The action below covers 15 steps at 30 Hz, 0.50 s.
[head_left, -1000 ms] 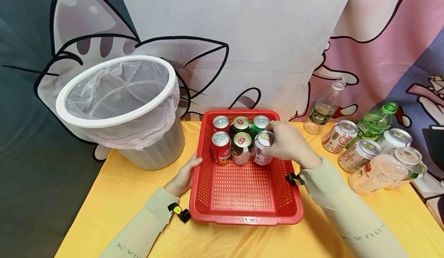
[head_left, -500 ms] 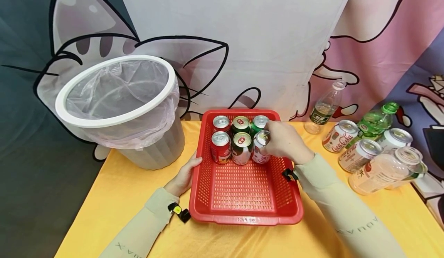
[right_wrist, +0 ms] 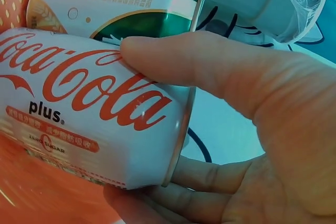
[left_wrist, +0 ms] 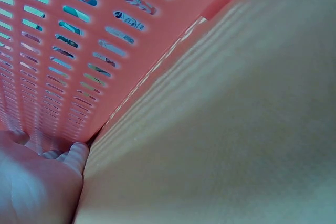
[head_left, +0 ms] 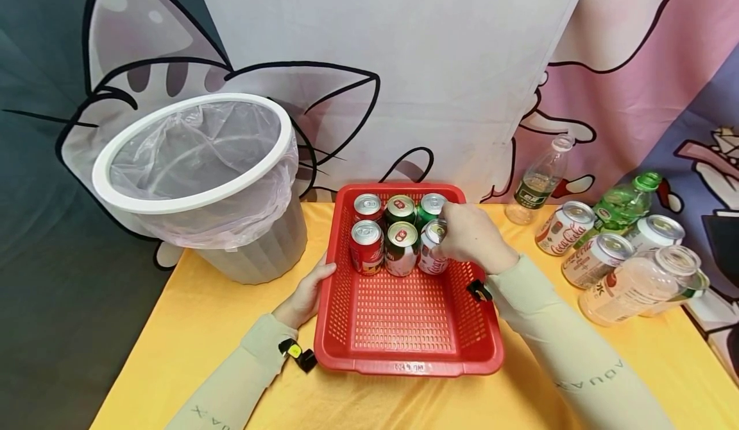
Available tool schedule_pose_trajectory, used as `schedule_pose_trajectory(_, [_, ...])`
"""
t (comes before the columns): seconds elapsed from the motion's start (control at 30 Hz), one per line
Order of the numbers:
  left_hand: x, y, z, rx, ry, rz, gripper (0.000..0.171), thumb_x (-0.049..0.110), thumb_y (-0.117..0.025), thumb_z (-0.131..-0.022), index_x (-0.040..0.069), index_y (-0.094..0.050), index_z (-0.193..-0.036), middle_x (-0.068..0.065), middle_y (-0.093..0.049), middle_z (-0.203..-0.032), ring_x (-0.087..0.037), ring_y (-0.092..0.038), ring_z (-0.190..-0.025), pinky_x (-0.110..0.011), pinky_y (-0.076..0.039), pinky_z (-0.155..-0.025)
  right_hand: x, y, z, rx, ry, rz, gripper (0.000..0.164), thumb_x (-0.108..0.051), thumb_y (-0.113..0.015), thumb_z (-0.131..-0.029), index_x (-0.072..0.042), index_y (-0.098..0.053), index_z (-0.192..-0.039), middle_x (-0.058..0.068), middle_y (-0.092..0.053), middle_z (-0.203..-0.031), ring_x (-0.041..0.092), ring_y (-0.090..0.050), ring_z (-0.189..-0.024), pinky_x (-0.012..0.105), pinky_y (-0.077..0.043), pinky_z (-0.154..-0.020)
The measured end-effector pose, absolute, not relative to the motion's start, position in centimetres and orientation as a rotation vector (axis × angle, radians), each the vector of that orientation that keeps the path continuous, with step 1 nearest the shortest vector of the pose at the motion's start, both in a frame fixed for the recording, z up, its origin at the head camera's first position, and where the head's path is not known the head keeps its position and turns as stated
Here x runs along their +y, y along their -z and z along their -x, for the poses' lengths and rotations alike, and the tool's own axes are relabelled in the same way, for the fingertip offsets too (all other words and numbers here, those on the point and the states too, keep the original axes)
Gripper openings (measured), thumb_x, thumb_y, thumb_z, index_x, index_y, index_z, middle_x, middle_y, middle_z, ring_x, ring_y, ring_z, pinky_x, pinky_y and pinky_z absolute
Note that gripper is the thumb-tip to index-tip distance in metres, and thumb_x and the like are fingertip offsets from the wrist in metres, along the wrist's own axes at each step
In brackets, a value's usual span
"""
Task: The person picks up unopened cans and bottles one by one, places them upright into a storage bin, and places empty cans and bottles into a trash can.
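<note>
A red plastic basket (head_left: 410,367) stands on the yellow tablecloth, with two rows of upright drink cans at its far end. My right hand (head_left: 475,234) grips the white Coca-Cola can (head_left: 430,260) at the right of the nearer row. In the right wrist view the thumb lies along that can's upper side and the fingers curl beneath it. A green and white can (head_left: 401,257) stands beside it, then a red can (head_left: 367,250). My left hand (head_left: 305,294) holds the basket's left side, thumb at the rim; its fingers are partly hidden under the wall.
A lined grey bin (head_left: 262,250) with a white rim stands at the left. On the right are a clear bottle (head_left: 534,186), several white cans such as a Coca-Cola can (head_left: 564,228), a green bottle (head_left: 623,205) and a wide-mouthed clear bottle (head_left: 641,285).
My right hand has moved slightly left with the white Coca-Cola can, bringing it closer to the green and white can. The left hand and the basket stay in place.
</note>
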<state>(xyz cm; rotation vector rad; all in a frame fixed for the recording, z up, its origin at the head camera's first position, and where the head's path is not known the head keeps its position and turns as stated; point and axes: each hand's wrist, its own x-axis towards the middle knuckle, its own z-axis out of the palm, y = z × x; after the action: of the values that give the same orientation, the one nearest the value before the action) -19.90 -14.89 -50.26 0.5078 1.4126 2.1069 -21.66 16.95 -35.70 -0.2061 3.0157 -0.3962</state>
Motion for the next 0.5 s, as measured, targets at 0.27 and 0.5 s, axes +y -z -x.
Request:
schedule_pose_trajectory(0.27, [-14.97,50.21,19.83,1.422,-2.108,-0.507,0.07,0.033,-0.036,-0.104,0.018,-0.001,-0.163,-0.012,-0.041,-0.142,-0.024,-0.06,-0.117,-0.039,-0.058,-0.093,16.43,35.7,21.56,3.024,0.3,0.236,0.056,-0.027,-0.095,-0.065,-0.002,-0.062,-0.103,0.013,-0.068,-0.092,0.033,-0.066,-0.087,0.051,-0.057,-0.081])
schedule_pose_trajectory(0.5, [-14.95,50.12,19.81,1.427,-2.103,-0.487,0.071,0.032,-0.035,-0.104,0.02,0.0,-0.164,-0.012,-0.038,-0.146,-0.026,-0.057,-0.12,-0.039,-0.057,-0.094,16.22,35.77,21.38,3.048,0.303,0.265,0.056,-0.024,-0.095,-0.063,-0.001,-0.06,-0.1,0.012,-0.067,-0.087,0.032,-0.065,-0.081,0.05,-0.056,-0.077])
